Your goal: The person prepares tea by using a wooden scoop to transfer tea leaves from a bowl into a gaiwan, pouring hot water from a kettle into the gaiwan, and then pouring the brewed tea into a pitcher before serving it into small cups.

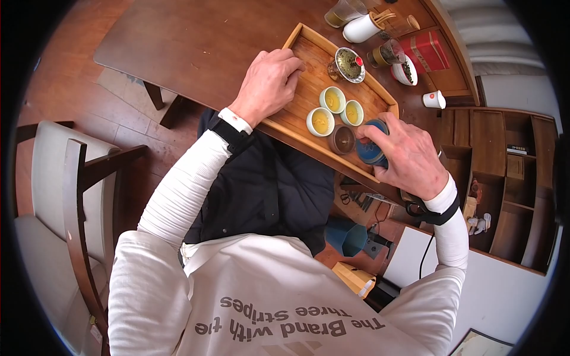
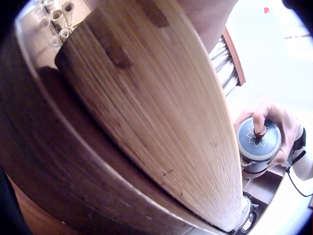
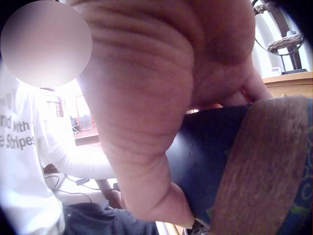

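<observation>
My right hand [image 1: 409, 151] holds a blue teapot [image 1: 373, 142] over the right end of the wooden tray [image 1: 285, 127]. The pot is tilted, and one finger presses the knob of its flower-patterned lid [image 2: 264, 146]. A brown wood band [image 3: 264, 166] shows on its blue body. Right beside the pot stands a brown cup [image 1: 342, 140]. Three pale cups of yellow tea, one a white cup [image 1: 320, 121], stand grouped next to it. At the tray's left end, my left hand [image 1: 267, 83] grips the rim with bent fingers. Farther back stands a glass pot [image 1: 349, 64] with a red knob.
Behind the tray on the brown table [image 1: 178, 41] are a white holder [image 1: 362, 28] with wooden tools, a glass [image 1: 389, 52], a bowl of leaves [image 1: 405, 72], a red box [image 1: 426, 50] and a paper cup [image 1: 434, 99]. A chair [image 1: 71, 190] stands left, a blue bin [image 1: 346, 236] below.
</observation>
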A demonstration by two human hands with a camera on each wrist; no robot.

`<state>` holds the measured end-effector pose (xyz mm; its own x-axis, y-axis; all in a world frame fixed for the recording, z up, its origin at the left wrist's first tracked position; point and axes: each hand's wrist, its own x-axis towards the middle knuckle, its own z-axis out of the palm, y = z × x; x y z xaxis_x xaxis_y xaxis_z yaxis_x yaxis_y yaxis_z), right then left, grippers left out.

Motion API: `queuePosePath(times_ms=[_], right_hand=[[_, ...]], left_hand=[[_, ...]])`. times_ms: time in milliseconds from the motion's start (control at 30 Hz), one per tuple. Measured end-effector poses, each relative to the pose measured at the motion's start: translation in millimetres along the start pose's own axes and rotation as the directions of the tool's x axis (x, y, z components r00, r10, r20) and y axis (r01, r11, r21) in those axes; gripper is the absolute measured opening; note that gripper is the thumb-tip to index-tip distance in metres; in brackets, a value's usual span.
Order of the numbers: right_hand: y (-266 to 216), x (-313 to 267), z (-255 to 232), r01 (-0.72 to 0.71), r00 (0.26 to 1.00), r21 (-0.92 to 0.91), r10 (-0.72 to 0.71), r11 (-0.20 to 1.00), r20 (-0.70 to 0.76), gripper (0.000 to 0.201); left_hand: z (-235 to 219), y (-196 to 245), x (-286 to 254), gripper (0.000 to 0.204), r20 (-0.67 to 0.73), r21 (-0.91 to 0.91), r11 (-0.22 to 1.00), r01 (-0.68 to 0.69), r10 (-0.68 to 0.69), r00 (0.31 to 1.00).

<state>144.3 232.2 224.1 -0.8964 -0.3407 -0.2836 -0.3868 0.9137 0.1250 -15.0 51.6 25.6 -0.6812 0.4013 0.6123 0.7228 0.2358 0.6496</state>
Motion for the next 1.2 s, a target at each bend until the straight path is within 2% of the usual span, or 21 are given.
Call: queuePosePath(times_ms=[1200], right_hand=[[1.3, -0.2, 0.4, -0.004, 1.0, 0.0, 0.004, 1.0, -0.016, 0.052]], left_hand=[[0.1, -0.1, 0.4, 0.009, 0.003, 0.002, 1.0, -0.009, 0.009, 1.0]])
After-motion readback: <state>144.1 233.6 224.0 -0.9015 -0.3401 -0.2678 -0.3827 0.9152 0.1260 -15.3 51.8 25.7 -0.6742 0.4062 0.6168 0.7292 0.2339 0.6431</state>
